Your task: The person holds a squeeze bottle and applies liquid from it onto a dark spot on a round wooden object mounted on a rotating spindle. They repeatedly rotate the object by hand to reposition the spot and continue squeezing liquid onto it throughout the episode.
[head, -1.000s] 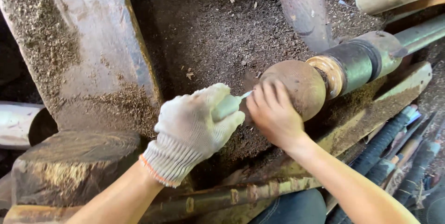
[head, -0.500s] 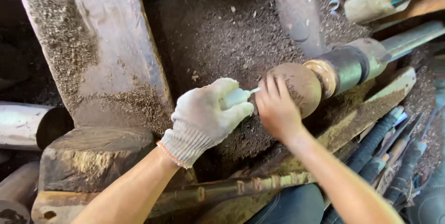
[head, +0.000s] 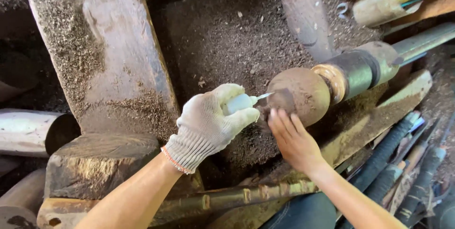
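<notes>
The knit-gloved left hand [head: 208,122] grips a pale plastic tube [head: 241,102], nozzle at a rough brown ball [head: 299,94]. The bare right hand [head: 293,140] lies open, fingertips on the ball.

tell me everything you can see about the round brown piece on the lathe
The round brown piece is a dull, dusty ball-like form, seemingly wood, with a darker patch on its near face. Its right side seats in a tan ring leading to the dark cylindrical spindle. It sits above a bed of sawdust. The gloved left hand points a small pale bottle nozzle at it; the bare right hand fingertips touch its lower left edge.
</notes>
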